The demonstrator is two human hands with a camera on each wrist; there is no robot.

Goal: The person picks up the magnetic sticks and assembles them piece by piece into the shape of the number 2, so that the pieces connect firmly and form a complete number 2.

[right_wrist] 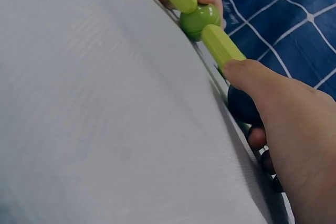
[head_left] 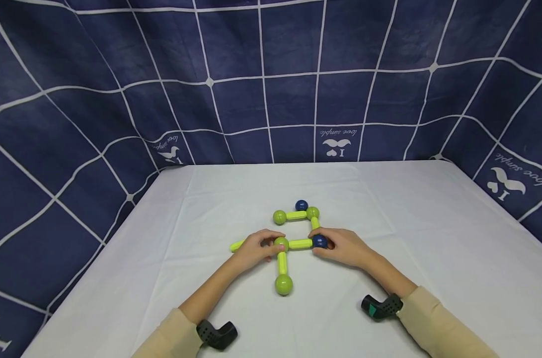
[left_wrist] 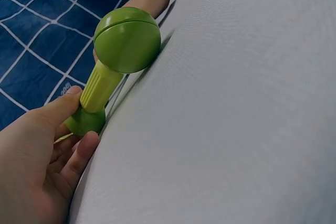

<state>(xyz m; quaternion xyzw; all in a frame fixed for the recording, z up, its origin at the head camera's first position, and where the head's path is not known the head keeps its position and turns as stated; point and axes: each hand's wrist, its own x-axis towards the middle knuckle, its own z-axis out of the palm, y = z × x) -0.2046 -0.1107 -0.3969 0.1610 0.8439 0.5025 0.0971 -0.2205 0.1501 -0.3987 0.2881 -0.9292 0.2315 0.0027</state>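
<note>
On the white table lies a figure of yellow-green rods and balls. My left hand (head_left: 254, 250) pinches a green ball (head_left: 281, 243) at its left corner. A rod (head_left: 300, 243) links this ball to a dark blue ball (right_wrist: 241, 104), which my right hand (head_left: 348, 247) grips with thumb and fingers. From the left-hand ball another rod (left_wrist: 101, 87) runs toward me to a green ball (head_left: 283, 284). Beyond my right hand a short rod (head_left: 314, 222) leads to a far green ball (head_left: 312, 213). Part of a rod (head_left: 236, 246) shows left of my left hand.
At the figure's far side a rod (head_left: 296, 215) joins the far green ball to another green ball (head_left: 279, 217). A second blue ball (head_left: 301, 205) sits just behind that rod. A dark blue checked cloth (head_left: 293, 99) hangs behind the table (head_left: 431, 223) and along its sides.
</note>
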